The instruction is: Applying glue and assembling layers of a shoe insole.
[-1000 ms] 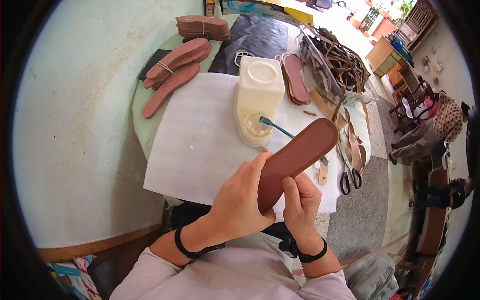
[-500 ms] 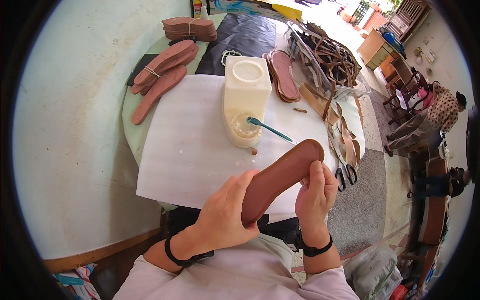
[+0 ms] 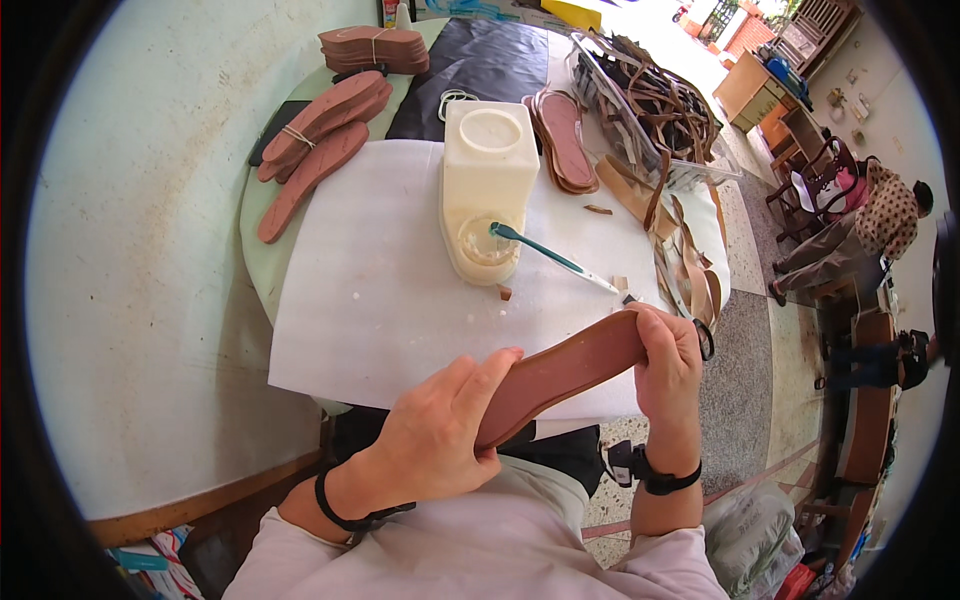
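Note:
A reddish-brown shoe insole [image 3: 566, 374] with a darker edge strip is held tilted above the near edge of the table. My left hand [image 3: 432, 425] is closed round its lower left end, thumb below and fingers along the upper side. At the upper right end, my right hand [image 3: 668, 358] pinches the insole's tip. Beyond them stands a cream plastic glue bottle [image 3: 490, 165] with an open round cup at its front. A teal and white brush [image 3: 550, 258] rests with its head in that cup. Scissors [image 3: 706, 340] lie partly hidden behind my right hand.
Bundled insoles [image 3: 325, 125] lie at the left, with another stack [image 3: 375, 50] behind. More insoles [image 3: 563, 140] lie beyond the bottle. A clear bin [image 3: 700, 175] of brown strips stands at the far right, with loose tan strips [image 3: 690, 255] before it. A person [image 3: 885, 210] is off to the right.
My right hand has moved right and slightly down, its fingers now wrapped over the insole's tip. The insole has tipped to a flatter angle, while my left hand keeps its hold.

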The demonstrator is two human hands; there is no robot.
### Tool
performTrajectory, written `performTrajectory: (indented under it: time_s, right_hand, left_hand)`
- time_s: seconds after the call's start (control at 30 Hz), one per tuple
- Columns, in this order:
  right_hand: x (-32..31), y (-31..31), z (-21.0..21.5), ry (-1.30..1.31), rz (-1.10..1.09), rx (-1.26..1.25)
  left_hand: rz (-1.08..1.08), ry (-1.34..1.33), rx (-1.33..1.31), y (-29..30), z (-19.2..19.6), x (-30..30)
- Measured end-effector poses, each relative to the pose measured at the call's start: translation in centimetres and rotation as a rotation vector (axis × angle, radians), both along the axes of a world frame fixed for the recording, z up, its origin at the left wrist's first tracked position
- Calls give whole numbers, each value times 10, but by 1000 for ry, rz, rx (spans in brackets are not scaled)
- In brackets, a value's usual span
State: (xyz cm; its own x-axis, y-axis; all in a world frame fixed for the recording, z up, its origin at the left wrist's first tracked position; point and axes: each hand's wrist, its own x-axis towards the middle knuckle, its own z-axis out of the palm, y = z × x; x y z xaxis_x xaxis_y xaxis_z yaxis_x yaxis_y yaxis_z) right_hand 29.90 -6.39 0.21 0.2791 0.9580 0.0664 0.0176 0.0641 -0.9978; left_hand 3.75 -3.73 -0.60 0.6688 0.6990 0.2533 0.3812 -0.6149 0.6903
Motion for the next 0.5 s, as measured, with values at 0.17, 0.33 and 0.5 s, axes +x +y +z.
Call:
performTrajectory:
  time_s: [0.17, 0.33, 0.5]
  right_hand:
    - [16, -4, 2, -48, 117, -88]
    - [28, -13, -7, 14, 185, -193]
    - [28, -20, 4, -38, 305, -233]
  left_hand:
    - [-39, 36, 57, 3, 4, 0]
    - [-100, 69, 88, 5, 13, -3]
    - [-151, 121, 71, 6, 14, -4]
